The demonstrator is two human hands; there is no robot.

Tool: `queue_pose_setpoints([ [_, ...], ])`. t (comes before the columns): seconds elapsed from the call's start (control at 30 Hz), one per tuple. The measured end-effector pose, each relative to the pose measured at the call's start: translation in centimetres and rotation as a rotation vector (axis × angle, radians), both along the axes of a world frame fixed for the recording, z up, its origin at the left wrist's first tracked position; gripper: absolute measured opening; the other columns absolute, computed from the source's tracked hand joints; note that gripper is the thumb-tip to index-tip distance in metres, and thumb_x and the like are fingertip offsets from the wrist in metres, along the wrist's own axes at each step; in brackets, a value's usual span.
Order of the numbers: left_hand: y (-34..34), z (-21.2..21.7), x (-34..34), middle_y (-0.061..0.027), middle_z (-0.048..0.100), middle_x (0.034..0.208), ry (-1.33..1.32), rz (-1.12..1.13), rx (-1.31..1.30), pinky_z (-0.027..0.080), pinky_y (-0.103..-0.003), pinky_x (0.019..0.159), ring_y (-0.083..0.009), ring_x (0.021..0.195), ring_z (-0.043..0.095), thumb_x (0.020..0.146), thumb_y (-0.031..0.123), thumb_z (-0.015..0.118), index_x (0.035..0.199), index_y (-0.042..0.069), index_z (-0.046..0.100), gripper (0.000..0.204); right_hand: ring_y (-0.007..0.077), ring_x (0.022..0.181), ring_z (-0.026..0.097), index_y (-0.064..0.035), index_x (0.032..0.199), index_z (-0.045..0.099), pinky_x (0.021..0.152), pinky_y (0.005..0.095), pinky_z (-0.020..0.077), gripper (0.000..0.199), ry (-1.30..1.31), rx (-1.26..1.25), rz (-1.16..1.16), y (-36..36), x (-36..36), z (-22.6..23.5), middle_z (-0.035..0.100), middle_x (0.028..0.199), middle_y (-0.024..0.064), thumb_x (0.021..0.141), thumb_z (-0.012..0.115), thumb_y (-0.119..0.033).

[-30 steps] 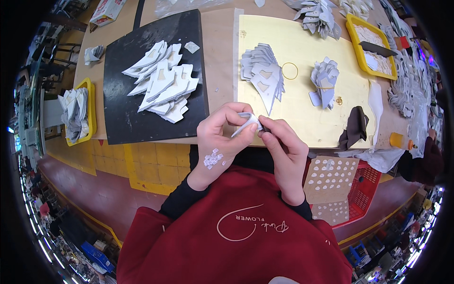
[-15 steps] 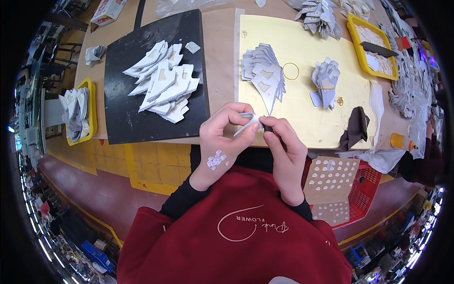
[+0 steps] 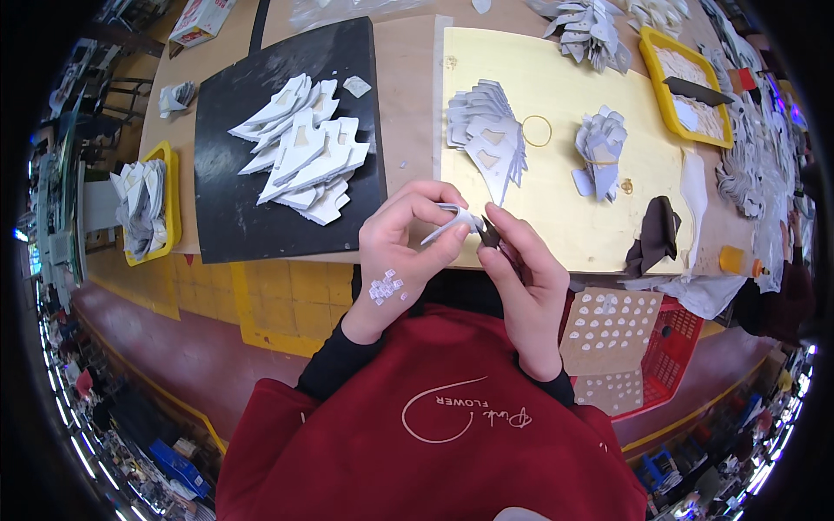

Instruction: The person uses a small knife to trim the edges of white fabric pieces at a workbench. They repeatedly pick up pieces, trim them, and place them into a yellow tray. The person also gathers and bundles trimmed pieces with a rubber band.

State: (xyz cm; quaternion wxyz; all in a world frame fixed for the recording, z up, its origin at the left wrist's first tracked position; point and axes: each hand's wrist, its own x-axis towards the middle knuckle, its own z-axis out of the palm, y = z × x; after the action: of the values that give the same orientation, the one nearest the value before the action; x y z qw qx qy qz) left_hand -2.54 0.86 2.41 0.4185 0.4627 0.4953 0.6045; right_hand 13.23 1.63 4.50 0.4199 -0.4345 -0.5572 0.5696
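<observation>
My left hand [image 3: 408,230] is closed on a white and grey cut piece [image 3: 445,224], bent over into a loop, possibly a shoe-upper part. Several small pale stickers [image 3: 386,286] cling to the back of that hand. Between the thumb and fingers of my right hand [image 3: 526,273] is a small dark pointed tool [image 3: 490,234]; its kind is partly hidden by the fingers. The tool's tip is right at the piece's folded end. Just beyond my hands, a fanned stack of similar grey pieces [image 3: 492,139] lies on the pale yellow board [image 3: 556,234].
White pieces [image 3: 304,156] are heaped on a black board [image 3: 226,226] at left. A banded bundle [image 3: 599,152], a dark cloth [image 3: 653,234] and yellow trays [image 3: 647,52] lie to the right and far right. A red crate [image 3: 673,347] stands low at right.
My right hand has drawn slightly apart from my left, so more of the dark tool shows. The left hand has shifted a little to the left with the bent piece.
</observation>
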Motion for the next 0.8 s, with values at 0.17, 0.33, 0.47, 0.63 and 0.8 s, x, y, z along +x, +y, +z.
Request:
queue_pose_setpoints([
  [0.17, -0.1, 0.3, 0.1, -0.0122, 0.066, 0.102, 0.022, -0.015, -0.006, 0.049, -0.029, 0.083, -0.0177, 0.093, 0.063, 0.081, -0.003, 0.072, 0.083, 0.0, 0.062, 0.011, 0.0045, 0.078, 0.048, 0.0013, 0.126, 0.062, 0.07, 0.0183, 0.0397, 0.032, 0.038, -0.098, 0.041, 0.3, 0.2, -0.2, 0.059, 0.097, 0.0013, 0.094, 0.061, -0.001],
  [0.33, 0.3, 0.7, 0.9, -0.0139, 0.061, 0.118, 0.173, 0.138, 0.099, 0.048, -0.032, 0.088, -0.0194, 0.104, 0.061, 0.079, 0.0, 0.074, 0.08, 0.001, 0.063, 0.012, 0.0055, 0.062, 0.04, -0.0034, 0.13, 0.057, 0.057, 0.0197, 0.0346, 0.031, 0.85, -0.843, 0.181, 1.0, 1.6, -1.8, 0.057, 0.092, 0.0036, 0.099, 0.055, -0.011],
  [0.47, 0.8, -0.6, 0.1, -0.0136, 0.058, 0.125, 0.321, 0.211, -0.01, 0.044, -0.037, 0.096, -0.0254, 0.116, 0.055, 0.077, 0.005, 0.076, 0.077, 0.002, 0.063, 0.013, 0.0071, 0.06, 0.044, -0.0043, 0.129, 0.059, 0.055, 0.0224, 0.0362, 0.033, 0.507, -0.443, -0.017, 0.3, 1.4, -1.1, 0.057, 0.091, 0.0038, 0.095, 0.057, -0.007],
  [0.63, 1.7, -0.6, 0.4, -0.0118, 0.06, 0.123, 0.567, 0.221, 0.001, 0.042, -0.039, 0.097, -0.0313, 0.117, 0.054, 0.075, 0.006, 0.076, 0.075, 0.003, 0.063, 0.014, 0.0179, 0.063, 0.056, -0.0155, 0.13, 0.064, 0.056, 0.0309, 0.0467, 0.051, -0.447, 0.518, 0.343, -0.7, 0.1, 0.4, 0.058, 0.09, 0.006, 0.082, 0.064, 0.001],
  [0.8, 1.2, 1.2, -2.6, -0.0103, 0.06, 0.126, 0.578, 0.319, 0.011, 0.044, -0.038, 0.093, -0.0282, 0.113, 0.056, 0.073, 0.006, 0.077, 0.079, 0.003, 0.066, 0.013, 0.0235, 0.065, 0.057, -0.0091, 0.129, 0.064, 0.058, 0.0332, 0.0469, 0.048, -0.501, 0.359, 0.487, -0.6, 0.2, 2.5, 0.057, 0.089, 0.0083, 0.083, 0.064, 0.004],
])
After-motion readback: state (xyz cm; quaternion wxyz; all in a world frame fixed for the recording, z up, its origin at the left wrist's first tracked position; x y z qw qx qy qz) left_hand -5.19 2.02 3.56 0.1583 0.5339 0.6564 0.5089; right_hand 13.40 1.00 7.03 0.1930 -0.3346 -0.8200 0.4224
